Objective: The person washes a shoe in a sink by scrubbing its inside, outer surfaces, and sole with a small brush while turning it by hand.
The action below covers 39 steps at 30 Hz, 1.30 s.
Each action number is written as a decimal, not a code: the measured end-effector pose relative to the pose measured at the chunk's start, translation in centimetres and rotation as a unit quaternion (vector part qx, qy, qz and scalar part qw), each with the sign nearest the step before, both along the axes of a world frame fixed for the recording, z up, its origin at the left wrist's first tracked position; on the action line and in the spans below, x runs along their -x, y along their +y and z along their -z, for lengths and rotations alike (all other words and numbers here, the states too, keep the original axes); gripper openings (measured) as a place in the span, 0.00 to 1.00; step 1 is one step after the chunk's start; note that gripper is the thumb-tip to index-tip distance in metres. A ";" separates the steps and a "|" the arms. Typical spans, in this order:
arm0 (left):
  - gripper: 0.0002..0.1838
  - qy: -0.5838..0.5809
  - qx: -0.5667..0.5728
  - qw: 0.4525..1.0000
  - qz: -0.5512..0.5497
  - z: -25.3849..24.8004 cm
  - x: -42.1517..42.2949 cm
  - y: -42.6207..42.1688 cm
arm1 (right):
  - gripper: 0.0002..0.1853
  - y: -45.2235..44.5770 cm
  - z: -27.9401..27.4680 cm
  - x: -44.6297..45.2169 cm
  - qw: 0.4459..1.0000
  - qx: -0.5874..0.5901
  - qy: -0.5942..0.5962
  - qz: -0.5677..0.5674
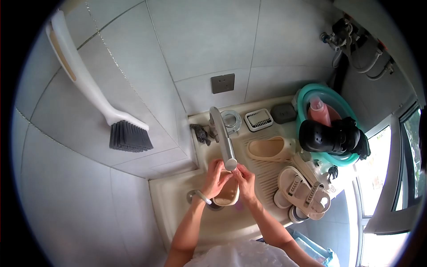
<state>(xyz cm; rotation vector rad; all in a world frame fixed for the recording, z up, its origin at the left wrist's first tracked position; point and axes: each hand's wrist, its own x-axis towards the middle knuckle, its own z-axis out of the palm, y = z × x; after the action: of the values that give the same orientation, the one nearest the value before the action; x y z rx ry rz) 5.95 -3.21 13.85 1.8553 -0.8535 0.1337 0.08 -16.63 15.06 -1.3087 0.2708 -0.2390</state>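
Note:
Over the sink (171, 222), a beige slip-on shoe (227, 196) is held between my two hands, just below the end of the silver faucet (220, 133). My left hand (216, 181), with a pale bangle at the wrist, grips the shoe's left side. On its right side my right hand (244, 181) has its fingers closed around the edge. The faucet head hides part of the fingertips and the far end of the shoe. A similar beige shoe (267, 150) lies on the ribbed drainboard (263, 178) to the right.
Beige strapped sandals (302, 192) are piled at the drainboard's right. Behind them a teal basin (304, 93) carries a pink bottle (320, 112) and black footwear (318, 137). A soap dish (259, 120) stands along the back. A white-handled brush (93, 91) hangs on the left wall.

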 end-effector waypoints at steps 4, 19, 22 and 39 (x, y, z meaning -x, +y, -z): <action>0.27 0.110 0.050 0.992 0.027 0.2 0.2 0.2 | 0.12 -0.9 -2.1 0.6 0.996 0.084 -0.023 -0.005; 0.28 -0.012 -0.090 0.995 -0.033 -3.4 1.9 0.5 | 0.09 -2.2 -2.5 1.3 0.857 0.477 -0.193 0.035; 0.27 -0.010 -0.100 0.994 -0.041 -3.7 2.0 0.4 | 0.10 -2.4 -2.1 1.0 0.822 0.519 -0.232 0.020; 0.25 0.041 -0.062 0.995 -0.062 -2.5 2.7 1.1 | 0.11 -3.3 2.1 -8.2 0.978 0.206 0.020 0.020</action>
<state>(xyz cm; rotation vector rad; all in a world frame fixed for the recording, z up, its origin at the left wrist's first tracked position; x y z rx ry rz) 3.20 -2.07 16.35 2.0166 -0.7031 0.0842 8.23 -19.88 12.93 -1.7214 0.2904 -0.3146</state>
